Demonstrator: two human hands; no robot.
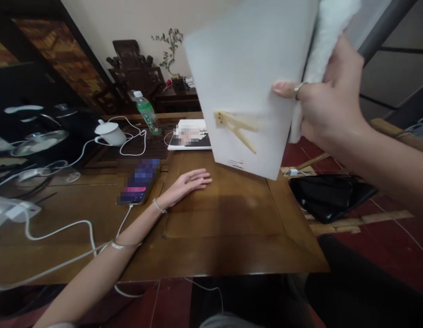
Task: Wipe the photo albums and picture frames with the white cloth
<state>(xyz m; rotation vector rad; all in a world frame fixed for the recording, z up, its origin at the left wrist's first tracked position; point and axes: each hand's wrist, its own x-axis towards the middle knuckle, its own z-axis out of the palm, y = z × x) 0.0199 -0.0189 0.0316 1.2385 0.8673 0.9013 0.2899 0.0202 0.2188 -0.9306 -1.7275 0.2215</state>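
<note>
My right hand (329, 98), with a ring on its thumb, grips a white panel-like thing (245, 68) raised above the table's right part. I cannot tell if it is a book, a box or a board. A pale yellow forked shape (236, 125) and small dark print show on its lower face. A white rough-textured piece (322, 50) lies along its right side, by the fingers. My left hand (189, 184) rests on the wooden table (211, 246), fingers stretched out and holding nothing. Left of it lies a phone (139, 182) with a white cable plugged in.
A white lidded cup (110, 133) and a green-labelled bottle (148, 114) stand at the back left. Behind my left hand is a white-edged flat item (191, 146). White cables (81, 223) loop over the left side. A black bag (329, 196) lies right of the table.
</note>
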